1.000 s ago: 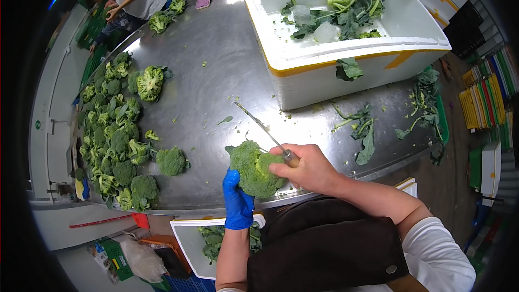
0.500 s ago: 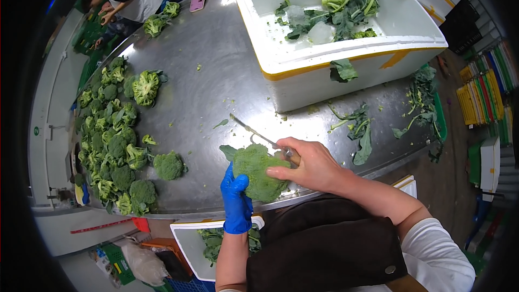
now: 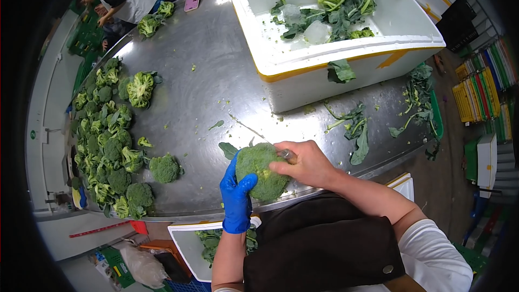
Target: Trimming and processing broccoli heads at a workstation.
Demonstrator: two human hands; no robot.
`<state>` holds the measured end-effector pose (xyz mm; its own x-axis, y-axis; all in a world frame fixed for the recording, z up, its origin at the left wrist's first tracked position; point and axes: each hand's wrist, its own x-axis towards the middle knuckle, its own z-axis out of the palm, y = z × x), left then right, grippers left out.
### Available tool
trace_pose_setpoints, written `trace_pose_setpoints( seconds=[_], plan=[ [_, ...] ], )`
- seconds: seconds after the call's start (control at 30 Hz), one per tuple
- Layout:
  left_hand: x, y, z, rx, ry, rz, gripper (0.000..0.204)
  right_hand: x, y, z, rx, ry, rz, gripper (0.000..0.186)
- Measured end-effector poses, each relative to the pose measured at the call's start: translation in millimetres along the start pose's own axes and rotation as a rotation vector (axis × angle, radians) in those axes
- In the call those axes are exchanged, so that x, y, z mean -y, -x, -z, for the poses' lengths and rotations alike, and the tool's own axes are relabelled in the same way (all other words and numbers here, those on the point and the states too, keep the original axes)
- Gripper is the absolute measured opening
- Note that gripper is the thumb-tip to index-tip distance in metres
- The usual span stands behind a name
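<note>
A broccoli head (image 3: 261, 176) is cradled in my left hand (image 3: 235, 197), which wears a blue glove and has its thumb across the crown. My bare right hand (image 3: 309, 163) grips a knife (image 3: 250, 128) by its handle, its thumb against the broccoli's right side. The thin blade reaches past the far side of the crown; its lower part and the stem are hidden. One leaf (image 3: 228, 150) sticks out at the broccoli's upper left. Left of my hands, a single broccoli head (image 3: 165, 168) lies on the metal table (image 3: 200, 97).
Piled broccoli (image 3: 111, 151) covers the table's left end. A white foam box (image 3: 346, 57) with leaf trimmings and ice stands at the back right, with loose leaves (image 3: 354, 130) before it. Another foam box (image 3: 186, 249) sits below the near edge. A person (image 3: 127, 0) stands far left.
The knife has turned slightly, its handle end now pointing more toward me, and the blade sits lower behind the crown. My left fingers have shifted up around the broccoli's left side.
</note>
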<state>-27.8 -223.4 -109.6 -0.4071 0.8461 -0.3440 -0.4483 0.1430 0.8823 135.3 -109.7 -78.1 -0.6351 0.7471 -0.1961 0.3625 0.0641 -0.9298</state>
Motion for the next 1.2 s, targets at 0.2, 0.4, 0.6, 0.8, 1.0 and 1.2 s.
trace_pose_setpoints(
  seconds=[0.2,0.4,0.6,0.8,1.0,1.2],
  plan=[
    [4,-5,3,0.006,0.034,0.037,0.063,-5,-5,0,0.008,0.000,0.001,0.042],
    [3,-6,5,0.008,0.002,0.003,0.067,-7,-8,-2,0.036,-0.060,-0.011,0.046],
    [0,-3,-6,-0.061,-0.314,-0.265,0.087,-26,2,-17,0.086,-0.404,-0.207,0.059],
    [1,-1,-10,-0.078,-0.711,-0.411,0.107,-26,-4,-33,0.070,-0.469,-0.189,0.070],
    [-13,2,14,0.109,-0.340,-0.209,0.105,-41,-15,-24,0.067,-0.717,-0.453,0.059],
    [-18,4,28,0.151,-0.219,-0.168,0.102,-53,-19,-21,0.220,-0.948,-0.613,0.029]
  ],
)
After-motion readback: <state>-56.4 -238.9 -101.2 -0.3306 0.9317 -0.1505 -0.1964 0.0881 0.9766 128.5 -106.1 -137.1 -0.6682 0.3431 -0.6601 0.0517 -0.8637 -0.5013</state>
